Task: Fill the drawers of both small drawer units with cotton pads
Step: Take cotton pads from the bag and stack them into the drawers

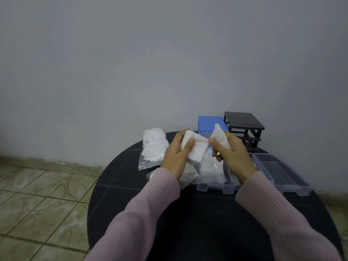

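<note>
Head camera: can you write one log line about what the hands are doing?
left hand: grips white cotton pad stack | right hand: grips same stack | clear plastic drawers: out on round black table

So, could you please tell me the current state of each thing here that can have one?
Left hand: grips cotton pads.
Right hand: grips the same pads.
Zip bag: lying on the table, full of pads.
Blue drawer unit: upright.
Black frame: upright, drawers out.
Clear drawers: out on the table, the right one empty.
</note>
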Demonstrator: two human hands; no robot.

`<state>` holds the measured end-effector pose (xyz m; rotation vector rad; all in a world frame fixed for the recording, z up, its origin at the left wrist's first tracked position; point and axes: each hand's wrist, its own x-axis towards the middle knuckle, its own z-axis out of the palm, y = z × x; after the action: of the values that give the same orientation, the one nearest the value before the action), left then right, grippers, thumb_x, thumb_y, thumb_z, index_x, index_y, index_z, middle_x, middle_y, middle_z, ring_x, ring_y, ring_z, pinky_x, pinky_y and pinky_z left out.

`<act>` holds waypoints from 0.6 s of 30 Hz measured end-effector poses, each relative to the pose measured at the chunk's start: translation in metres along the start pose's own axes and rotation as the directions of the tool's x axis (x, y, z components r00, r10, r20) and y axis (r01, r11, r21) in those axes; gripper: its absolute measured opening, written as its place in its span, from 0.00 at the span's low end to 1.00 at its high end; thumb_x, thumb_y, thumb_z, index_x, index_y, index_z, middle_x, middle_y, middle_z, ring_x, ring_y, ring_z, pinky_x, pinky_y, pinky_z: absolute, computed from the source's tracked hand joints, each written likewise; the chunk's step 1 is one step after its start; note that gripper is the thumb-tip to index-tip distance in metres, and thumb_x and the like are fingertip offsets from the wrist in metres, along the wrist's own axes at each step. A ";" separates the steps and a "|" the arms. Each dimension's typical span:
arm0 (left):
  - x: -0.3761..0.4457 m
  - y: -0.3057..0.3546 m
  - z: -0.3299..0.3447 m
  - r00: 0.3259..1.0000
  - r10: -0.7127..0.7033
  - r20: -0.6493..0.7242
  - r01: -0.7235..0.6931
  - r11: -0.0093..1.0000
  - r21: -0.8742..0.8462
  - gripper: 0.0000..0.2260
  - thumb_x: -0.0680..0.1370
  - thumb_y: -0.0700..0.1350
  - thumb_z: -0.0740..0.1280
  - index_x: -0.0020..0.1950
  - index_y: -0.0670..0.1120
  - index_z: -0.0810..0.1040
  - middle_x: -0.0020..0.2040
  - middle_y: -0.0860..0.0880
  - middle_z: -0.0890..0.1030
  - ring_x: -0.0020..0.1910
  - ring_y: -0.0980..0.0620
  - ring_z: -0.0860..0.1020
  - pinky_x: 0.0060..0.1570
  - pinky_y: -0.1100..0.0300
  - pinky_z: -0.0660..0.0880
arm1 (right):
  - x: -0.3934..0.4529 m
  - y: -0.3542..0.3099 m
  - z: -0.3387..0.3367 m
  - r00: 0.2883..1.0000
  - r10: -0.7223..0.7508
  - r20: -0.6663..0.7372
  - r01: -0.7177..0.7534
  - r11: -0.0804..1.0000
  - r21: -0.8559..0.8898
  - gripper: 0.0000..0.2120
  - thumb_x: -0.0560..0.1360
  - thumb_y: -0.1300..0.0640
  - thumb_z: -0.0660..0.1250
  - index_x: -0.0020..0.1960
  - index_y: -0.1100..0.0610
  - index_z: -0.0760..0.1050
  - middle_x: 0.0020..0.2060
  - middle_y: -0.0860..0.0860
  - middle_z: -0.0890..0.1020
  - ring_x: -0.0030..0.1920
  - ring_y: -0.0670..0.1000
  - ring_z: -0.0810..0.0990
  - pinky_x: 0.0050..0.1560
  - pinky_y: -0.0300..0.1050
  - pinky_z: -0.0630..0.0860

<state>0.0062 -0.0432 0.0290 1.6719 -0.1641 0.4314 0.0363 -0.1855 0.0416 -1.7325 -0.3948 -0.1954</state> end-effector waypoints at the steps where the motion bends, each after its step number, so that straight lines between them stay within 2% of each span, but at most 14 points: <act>1: 0.001 -0.001 0.000 1.000 -0.002 -0.014 0.002 1.000 0.007 0.08 0.81 0.47 0.58 0.60 0.53 0.69 0.50 0.61 0.74 0.48 0.64 0.74 0.49 0.65 0.74 | 0.000 0.000 0.000 1.000 0.018 -0.022 -0.017 0.999 0.033 0.04 0.78 0.59 0.63 0.50 0.59 0.75 0.31 0.50 0.73 0.30 0.46 0.71 0.32 0.37 0.69; 2: 0.001 -0.001 -0.001 1.000 -0.005 -0.030 0.005 1.000 0.015 0.08 0.81 0.47 0.58 0.60 0.53 0.68 0.50 0.61 0.74 0.48 0.64 0.74 0.49 0.65 0.74 | 0.000 -0.001 -0.001 0.999 0.040 -0.036 -0.037 0.997 0.074 0.05 0.78 0.60 0.62 0.50 0.59 0.75 0.30 0.49 0.71 0.30 0.45 0.69 0.32 0.37 0.68; 4: 0.002 -0.003 -0.001 0.998 -0.011 -0.057 0.012 1.000 0.022 0.09 0.81 0.47 0.58 0.61 0.53 0.68 0.50 0.61 0.73 0.49 0.62 0.74 0.52 0.60 0.75 | -0.001 -0.004 0.000 0.997 0.057 -0.047 -0.052 0.992 0.113 0.04 0.77 0.58 0.64 0.44 0.56 0.76 0.29 0.46 0.71 0.30 0.44 0.68 0.33 0.37 0.68; 6: 0.002 -0.004 -0.001 0.998 -0.011 -0.056 0.012 1.000 0.021 0.10 0.81 0.47 0.58 0.62 0.52 0.67 0.52 0.59 0.74 0.51 0.60 0.75 0.55 0.57 0.75 | -0.004 -0.006 0.003 0.999 0.039 -0.033 -0.036 0.995 0.091 0.05 0.74 0.55 0.68 0.40 0.53 0.76 0.30 0.44 0.75 0.31 0.43 0.71 0.33 0.37 0.70; 10: 0.000 -0.003 0.003 1.000 -0.014 -0.006 0.014 1.000 0.008 0.11 0.81 0.46 0.58 0.63 0.52 0.68 0.54 0.57 0.75 0.52 0.60 0.75 0.56 0.57 0.75 | -0.007 -0.003 0.008 0.999 0.033 -0.041 -0.031 0.999 0.030 0.07 0.70 0.56 0.72 0.39 0.55 0.75 0.32 0.48 0.77 0.31 0.44 0.72 0.31 0.37 0.69; 14: 0.002 -0.002 0.002 0.997 -0.040 -0.060 0.041 0.999 0.029 0.14 0.81 0.47 0.58 0.67 0.49 0.67 0.57 0.53 0.74 0.56 0.53 0.74 0.60 0.49 0.74 | -0.004 -0.002 0.005 0.991 0.080 -0.106 -0.077 0.997 0.024 0.16 0.70 0.53 0.72 0.31 0.56 0.67 0.26 0.48 0.70 0.28 0.46 0.66 0.31 0.40 0.65; 18: 0.005 -0.003 -0.004 0.985 -0.087 -0.151 0.091 0.996 0.021 0.17 0.81 0.46 0.57 0.70 0.47 0.64 0.59 0.50 0.72 0.60 0.49 0.72 0.62 0.45 0.72 | -0.005 -0.007 0.005 0.990 0.134 -0.050 -0.129 0.987 0.095 0.23 0.68 0.47 0.72 0.29 0.54 0.60 0.22 0.46 0.63 0.24 0.46 0.60 0.28 0.40 0.61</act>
<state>0.0111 -0.0379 0.0285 1.6600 0.0274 0.4916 0.0283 -0.1801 0.0453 -1.6523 -0.2434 -0.1283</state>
